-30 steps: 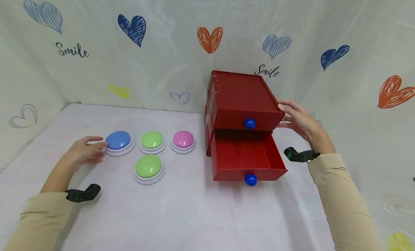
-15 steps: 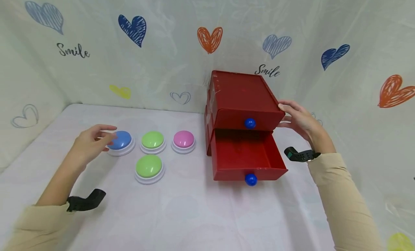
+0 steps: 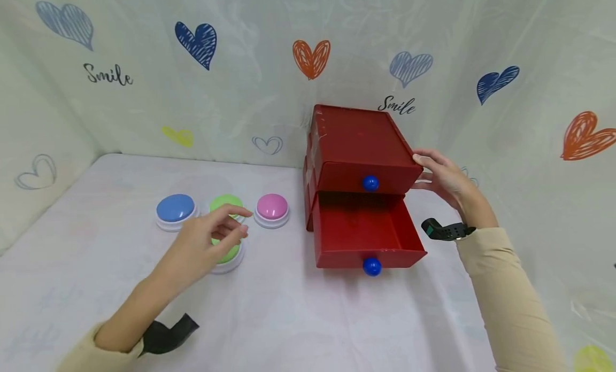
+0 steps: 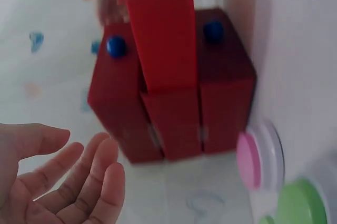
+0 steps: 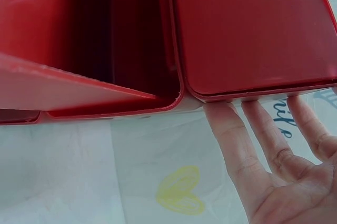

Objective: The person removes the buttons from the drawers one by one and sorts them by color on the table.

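Note:
My left hand [image 3: 199,246] hovers above the two green push buttons, holding nothing, with its fingers loosely bent; it partly hides the far green button [image 3: 226,201] and the near one [image 3: 234,254]. In the left wrist view the same hand [image 4: 63,187] shows an empty palm. A red drawer cabinet [image 3: 361,134] with blue knobs stands to the right, its middle drawer [image 3: 361,222] pulled out and bare inside. My right hand [image 3: 447,182] rests on the cabinet's upper right side, thumb at the top edge. The right wrist view shows extended fingers [image 5: 237,140] touching that side.
A blue button [image 3: 175,207] lies left of my left hand and a pink button [image 3: 272,206] to its right, before the cabinet. A white curtain [image 3: 240,94] with printed hearts hangs behind the white-covered table [image 3: 289,318].
My left hand has moved from beside the blue button, over it, and on to the right above the green buttons. The right hand and the cabinet have stayed put.

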